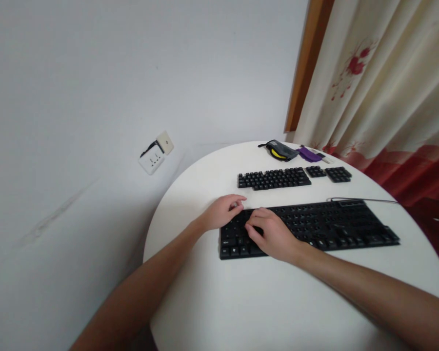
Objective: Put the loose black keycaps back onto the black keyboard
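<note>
A black keyboard (336, 225) lies across the white round table. Over much of its middle and right the keycaps are off, while keys show at its near left corner. My right hand (272, 235) is over the left part of the keyboard, thumb and fingers closed in a pinch; whatever is between the fingertips is too small to make out. At the far left corner of the keyboard rests my left hand (222, 211), thumb and fingers stretched out with a gap between them. Behind the keyboard, loose black keycaps (280, 179) stand in rows, in three groups.
At the table's far edge lie a dark grey pouch with yellow (281, 150) and a purple cloth-like item (309, 154). A thin cable (366, 199) runs right from the keyboard. The wall with a socket (151, 159) is on the left, a curtain (388, 87) on the right.
</note>
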`<control>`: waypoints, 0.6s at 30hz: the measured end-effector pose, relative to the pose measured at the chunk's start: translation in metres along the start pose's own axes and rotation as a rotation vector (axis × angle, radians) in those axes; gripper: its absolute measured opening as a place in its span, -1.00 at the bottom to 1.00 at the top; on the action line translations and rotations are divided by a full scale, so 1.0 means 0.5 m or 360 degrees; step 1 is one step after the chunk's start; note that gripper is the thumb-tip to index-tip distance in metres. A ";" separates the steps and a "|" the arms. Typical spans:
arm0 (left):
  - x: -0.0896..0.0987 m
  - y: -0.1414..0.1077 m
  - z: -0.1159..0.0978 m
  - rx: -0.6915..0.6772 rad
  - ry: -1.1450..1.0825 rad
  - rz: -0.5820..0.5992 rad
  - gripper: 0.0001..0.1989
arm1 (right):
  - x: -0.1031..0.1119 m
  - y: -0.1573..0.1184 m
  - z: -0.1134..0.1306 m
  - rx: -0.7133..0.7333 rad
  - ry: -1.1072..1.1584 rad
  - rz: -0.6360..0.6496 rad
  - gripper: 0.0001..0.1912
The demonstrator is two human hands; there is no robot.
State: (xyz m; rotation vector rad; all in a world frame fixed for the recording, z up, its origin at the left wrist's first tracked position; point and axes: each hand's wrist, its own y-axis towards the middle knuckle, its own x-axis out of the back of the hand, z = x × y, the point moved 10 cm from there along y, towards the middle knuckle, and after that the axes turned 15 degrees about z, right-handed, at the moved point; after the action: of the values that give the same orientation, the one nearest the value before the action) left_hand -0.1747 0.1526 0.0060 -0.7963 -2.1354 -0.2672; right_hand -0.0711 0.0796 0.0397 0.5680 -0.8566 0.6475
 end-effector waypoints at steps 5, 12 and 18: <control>0.000 0.007 0.003 0.0120 0.0091 -0.0027 -0.59 | 0.043 0.018 -0.067 -0.0300 -0.0192 -0.0047 -0.71; 0.006 0.045 -0.002 0.0265 0.0427 -0.0010 -0.51 | 0.061 0.038 -0.183 -0.0846 -0.0525 0.0230 -0.48; -0.001 0.083 -0.009 0.0311 0.0684 0.0163 -0.37 | 0.035 0.040 -0.201 -0.0898 -0.0561 0.0343 -0.42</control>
State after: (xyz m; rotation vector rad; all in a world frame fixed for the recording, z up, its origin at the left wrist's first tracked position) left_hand -0.1457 0.1826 0.0053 -0.6635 -1.6830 -0.1556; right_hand -0.0267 0.1665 0.0044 0.0740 -1.3845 0.4713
